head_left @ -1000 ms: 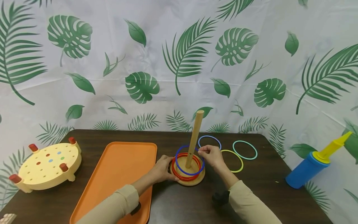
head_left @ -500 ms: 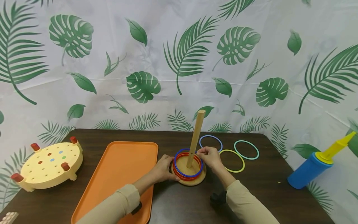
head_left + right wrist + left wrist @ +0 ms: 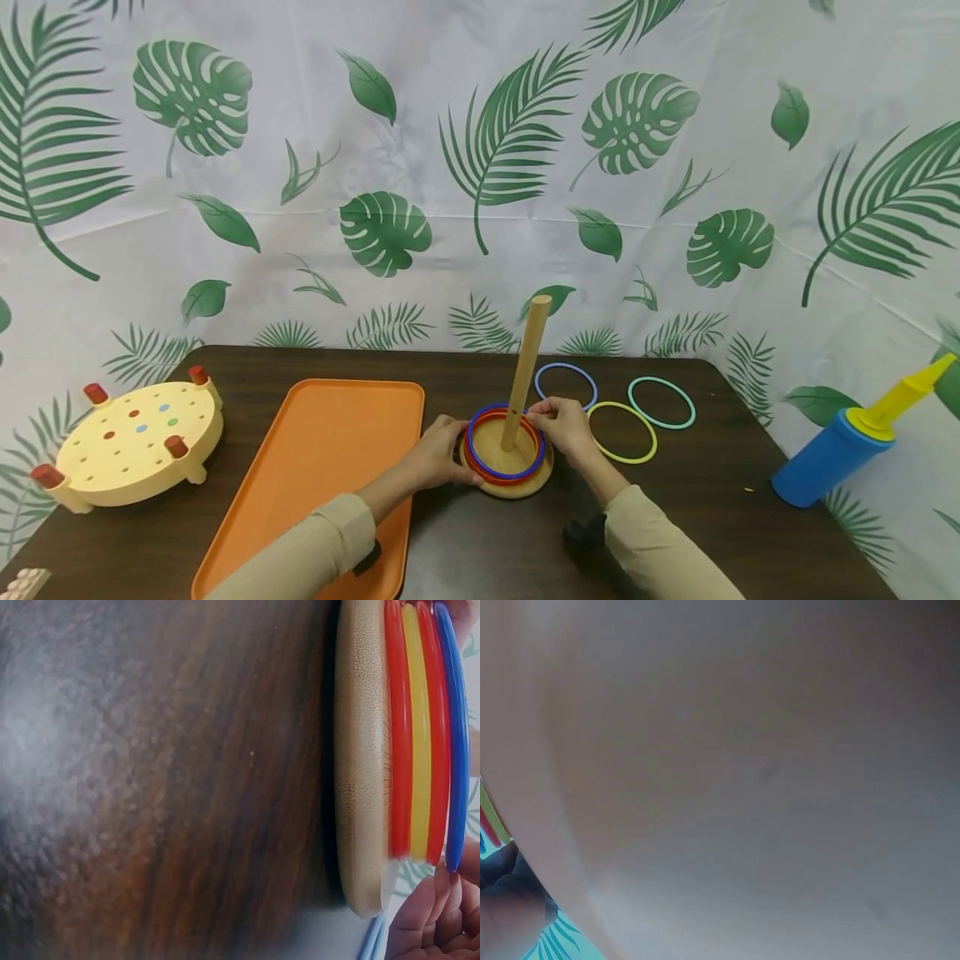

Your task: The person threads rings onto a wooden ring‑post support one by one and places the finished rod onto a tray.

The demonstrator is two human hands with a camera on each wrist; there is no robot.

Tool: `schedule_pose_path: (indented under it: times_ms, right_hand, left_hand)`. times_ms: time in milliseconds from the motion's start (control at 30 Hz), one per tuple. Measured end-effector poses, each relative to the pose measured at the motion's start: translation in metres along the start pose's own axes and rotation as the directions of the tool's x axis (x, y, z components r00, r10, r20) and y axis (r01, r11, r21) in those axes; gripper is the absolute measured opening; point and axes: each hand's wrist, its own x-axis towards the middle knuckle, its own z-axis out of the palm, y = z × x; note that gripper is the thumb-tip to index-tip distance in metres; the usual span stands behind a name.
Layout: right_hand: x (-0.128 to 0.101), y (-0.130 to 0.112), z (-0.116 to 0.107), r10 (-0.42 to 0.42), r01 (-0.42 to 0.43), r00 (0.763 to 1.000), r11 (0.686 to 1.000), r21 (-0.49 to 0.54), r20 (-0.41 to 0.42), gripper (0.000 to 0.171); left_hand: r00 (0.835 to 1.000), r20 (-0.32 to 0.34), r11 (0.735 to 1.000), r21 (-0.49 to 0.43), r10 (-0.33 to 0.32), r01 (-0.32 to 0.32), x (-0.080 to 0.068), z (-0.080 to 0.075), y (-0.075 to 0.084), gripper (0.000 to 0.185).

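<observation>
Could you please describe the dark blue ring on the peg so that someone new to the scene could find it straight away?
On the dark table, right of the orange tray, stands a round wooden base with an upright peg. The dark blue ring lies round that peg, on top of the red rings, with the right hand at its far edge. The other loose rings lie flat on the table.

The peg (image 3: 524, 371) and round base (image 3: 361, 750) are pale, smooth, matt wood. The rings (image 3: 420, 735) are glossy plastic. The table (image 3: 705, 492) is dark wood-grain, faintly shiny. The tray (image 3: 322, 467) looks matt plastic.
</observation>
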Motion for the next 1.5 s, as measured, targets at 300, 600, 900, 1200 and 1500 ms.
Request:
schedule_pose_path:
  times_ms: [300,600,900,1200,1500]
  right_hand:
    - [0.0,0.002,0.004,-0.012,0.012,1.0,0.999,0.031,-0.004,0.008]
    - [0.0,0.005,0.005,-0.01,0.01,1.0,0.998,0.062,0.001,0.007]
    - [0.0,0.007,0.004,-0.006,0.006,1.0,0.996,0.091,-0.004,0.009]
    - [-0.002,0.009,-0.002,0.03,-0.031,1.0,0.994,0.103,0.01,0.014]
    - [-0.002,0.02,-0.022,0.03,-0.023,0.997,0.994,0.11,-0.065,0.019]
  left_hand:
    - [1.0,0.011,1.0,-0.015,-0.011,0.011,0.0,0.0,-0.001,0.081]
    - [1.0,0.01,1.0,-0.005,-0.004,0.005,0.002,0.001,-0.003,0.082]
    - [1.0,0.017,1.0,-0.009,-0.009,0.009,0.001,0.001,-0.003,0.082]
    - [1.0,0.011,1.0,-0.012,-0.018,0.018,0.001,0.001,-0.003,0.082]
    - [1.0,0.004,1.0,-0.012,-0.005,0.005,0.001,0.001,-0.004,0.082]
